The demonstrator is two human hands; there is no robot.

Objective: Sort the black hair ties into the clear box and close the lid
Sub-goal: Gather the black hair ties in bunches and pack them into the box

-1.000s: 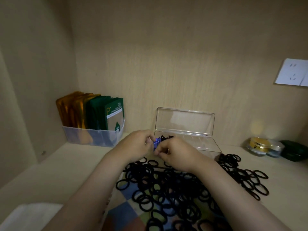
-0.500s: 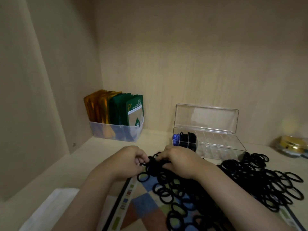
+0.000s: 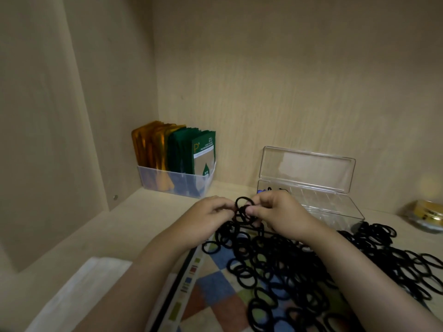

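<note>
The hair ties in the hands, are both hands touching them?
Touching. The head view shows the left hand and right hand both pinching the small bunch of black hair ties between fingertips.

Left hand (image 3: 206,218) and right hand (image 3: 278,213) pinch a small bunch of hair ties (image 3: 243,210) above the pile (image 3: 299,271), before the open clear box (image 3: 311,200).

Home cupboard shelf (wood-grain walls (image 3: 287,80)), stocked with sachets (image 3: 189,152).
</note>
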